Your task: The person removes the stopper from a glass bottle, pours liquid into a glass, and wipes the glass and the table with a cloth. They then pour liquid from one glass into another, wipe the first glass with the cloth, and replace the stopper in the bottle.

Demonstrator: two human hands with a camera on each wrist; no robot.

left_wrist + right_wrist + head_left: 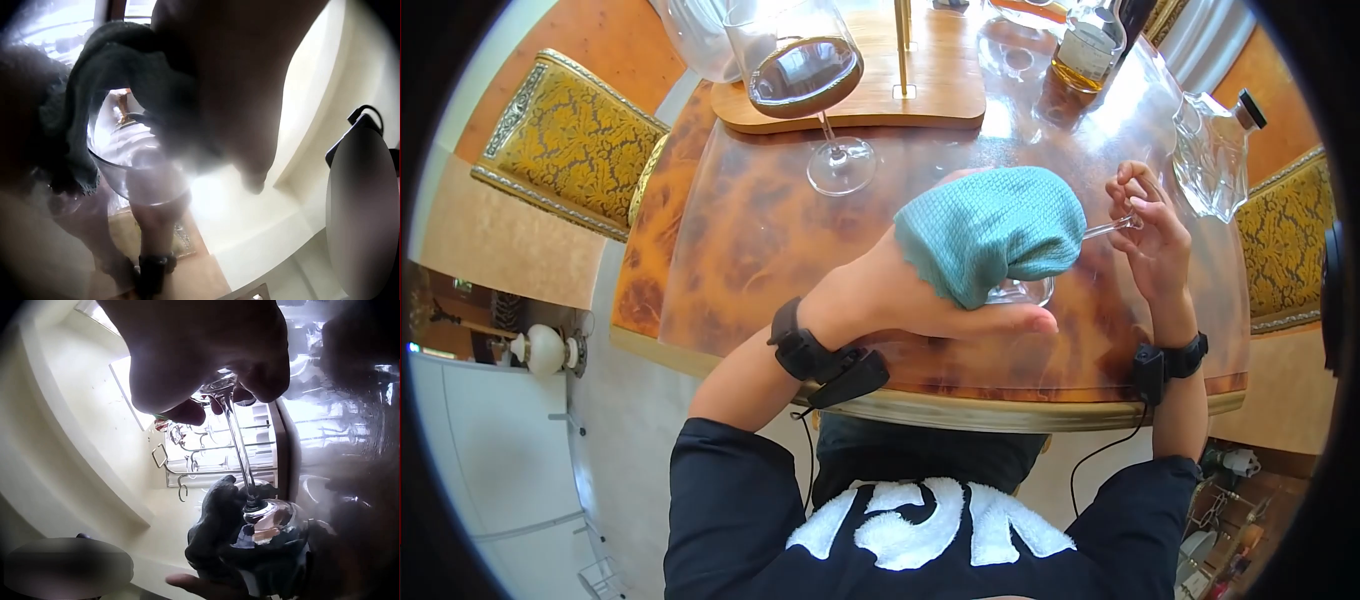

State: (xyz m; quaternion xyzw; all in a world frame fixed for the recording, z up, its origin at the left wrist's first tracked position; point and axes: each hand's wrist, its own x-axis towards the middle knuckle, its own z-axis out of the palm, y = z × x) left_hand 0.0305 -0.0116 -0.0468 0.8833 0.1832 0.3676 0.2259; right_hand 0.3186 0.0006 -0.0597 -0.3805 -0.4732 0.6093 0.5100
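Note:
A teal cloth (990, 225) is draped over the fingers of my left hand (890, 290) and wraps the bowl of a clear stemmed glass (1112, 228). My left thumb lies straight below the cloth, beside the bowl. At the other end of the stem, the curled fingers of my right hand (1157, 240) hold the glass by its foot. The glass lies sideways above the table. In the left wrist view the dark-looking cloth (75, 119) curves round the bowl's rim (125, 169). The right wrist view shows the stem (239, 450) running from my right hand (209, 350) to the cloth-wrapped bowl.
A large glass of dark liquid (808, 75) stands at the back left, by a wooden board (870, 112) with a brass post. A bottle with amber liquid (1088, 50) is at the back right. Near the right edge is a clear decanter (1208, 150) with a black stopper.

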